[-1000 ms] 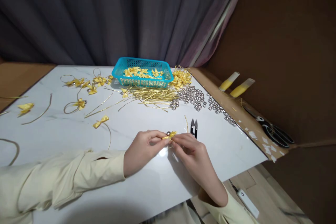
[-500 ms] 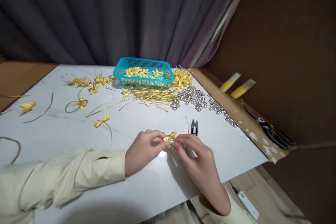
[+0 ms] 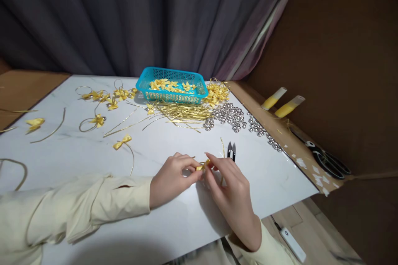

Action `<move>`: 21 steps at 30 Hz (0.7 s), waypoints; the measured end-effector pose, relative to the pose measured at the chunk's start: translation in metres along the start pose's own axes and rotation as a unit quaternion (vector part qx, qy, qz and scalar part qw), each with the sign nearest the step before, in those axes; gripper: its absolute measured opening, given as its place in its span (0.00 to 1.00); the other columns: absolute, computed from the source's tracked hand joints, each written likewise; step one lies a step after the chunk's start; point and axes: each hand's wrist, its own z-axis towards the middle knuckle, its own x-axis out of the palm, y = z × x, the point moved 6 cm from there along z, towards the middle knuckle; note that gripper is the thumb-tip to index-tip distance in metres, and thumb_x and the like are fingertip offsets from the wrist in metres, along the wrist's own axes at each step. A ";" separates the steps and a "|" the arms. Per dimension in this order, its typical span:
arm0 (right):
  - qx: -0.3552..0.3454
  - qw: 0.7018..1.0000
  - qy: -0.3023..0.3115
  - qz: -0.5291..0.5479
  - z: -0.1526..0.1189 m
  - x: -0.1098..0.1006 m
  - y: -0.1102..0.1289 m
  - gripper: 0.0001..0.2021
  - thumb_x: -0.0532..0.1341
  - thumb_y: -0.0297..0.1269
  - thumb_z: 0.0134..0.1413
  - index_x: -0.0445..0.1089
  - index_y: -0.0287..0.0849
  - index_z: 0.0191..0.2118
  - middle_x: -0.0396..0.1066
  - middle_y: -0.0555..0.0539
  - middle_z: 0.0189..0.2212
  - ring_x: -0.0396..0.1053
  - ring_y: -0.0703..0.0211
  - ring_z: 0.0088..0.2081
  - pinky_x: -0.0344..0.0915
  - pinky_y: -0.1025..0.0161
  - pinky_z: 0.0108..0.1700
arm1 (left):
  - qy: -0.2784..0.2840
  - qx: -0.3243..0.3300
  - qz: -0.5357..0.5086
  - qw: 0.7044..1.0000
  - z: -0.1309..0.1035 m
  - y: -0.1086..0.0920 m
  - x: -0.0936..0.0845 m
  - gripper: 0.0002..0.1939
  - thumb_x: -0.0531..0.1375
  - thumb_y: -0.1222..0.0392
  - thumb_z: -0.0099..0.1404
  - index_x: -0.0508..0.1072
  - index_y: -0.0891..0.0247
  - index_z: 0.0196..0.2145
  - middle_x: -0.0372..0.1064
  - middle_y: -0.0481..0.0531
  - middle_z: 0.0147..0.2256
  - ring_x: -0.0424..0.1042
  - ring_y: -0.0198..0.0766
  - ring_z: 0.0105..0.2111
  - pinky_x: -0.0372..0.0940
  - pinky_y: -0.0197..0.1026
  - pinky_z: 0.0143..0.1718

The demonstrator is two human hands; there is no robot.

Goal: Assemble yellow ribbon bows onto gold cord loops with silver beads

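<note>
Between my two hands is a small yellow ribbon bow (image 3: 201, 167), low over the white tabletop. My left hand (image 3: 174, 178) pinches its left end between thumb and fingers. From the other side, the thumb and index fingertip of my right hand (image 3: 231, 186) close on the bow's right part, hiding much of it. Thread snips (image 3: 231, 151) lie just beyond my right hand, with a short gold cord (image 3: 222, 147) beside them. Another yellow bow (image 3: 122, 142) with a cord tail rests to the left of my hands.
A blue basket (image 3: 172, 97) of yellow bows stands at the back. Before it lie gold cords (image 3: 186, 113) and many silver rings (image 3: 230, 116). Bows with looped cords (image 3: 98, 121) lie left. Black scissors (image 3: 326, 159) and two yellow spools (image 3: 289, 106) are at the right edge.
My right fingers have moved onto the bow's right part, covering more of it, and the index finger is raised. The left hand keeps its pinch, shifted slightly right in view.
</note>
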 end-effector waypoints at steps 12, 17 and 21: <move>0.008 0.999 0.038 0.024 0.004 0.000 -0.002 0.07 0.54 0.27 0.55 0.68 0.39 0.38 0.69 0.45 0.29 0.65 0.58 0.32 0.63 0.60 0.35 | 0.001 0.026 0.028 0.999 0.000 -0.003 0.001 0.05 0.58 0.63 0.59 0.74 0.62 0.28 0.74 0.49 0.28 0.69 0.38 0.32 0.58 0.40 0.39; 0.003 0.998 0.045 0.032 0.003 0.000 0.000 0.06 0.54 0.27 0.55 0.67 0.40 0.36 0.69 0.46 0.29 0.65 0.59 0.32 0.62 0.62 0.34 | -0.003 0.018 0.027 0.999 0.000 -0.002 0.001 0.04 0.59 0.65 0.59 0.74 0.62 0.30 0.74 0.48 0.29 0.69 0.37 0.32 0.59 0.40 0.39; 0.004 0.998 0.056 0.039 0.006 -0.002 0.001 0.05 0.55 0.27 0.55 0.67 0.40 0.34 0.69 0.47 0.28 0.65 0.59 0.31 0.63 0.63 0.34 | -0.006 0.030 0.037 0.999 -0.001 -0.004 0.000 0.04 0.59 0.66 0.58 0.74 0.63 0.30 0.74 0.47 0.28 0.68 0.36 0.32 0.59 0.40 0.38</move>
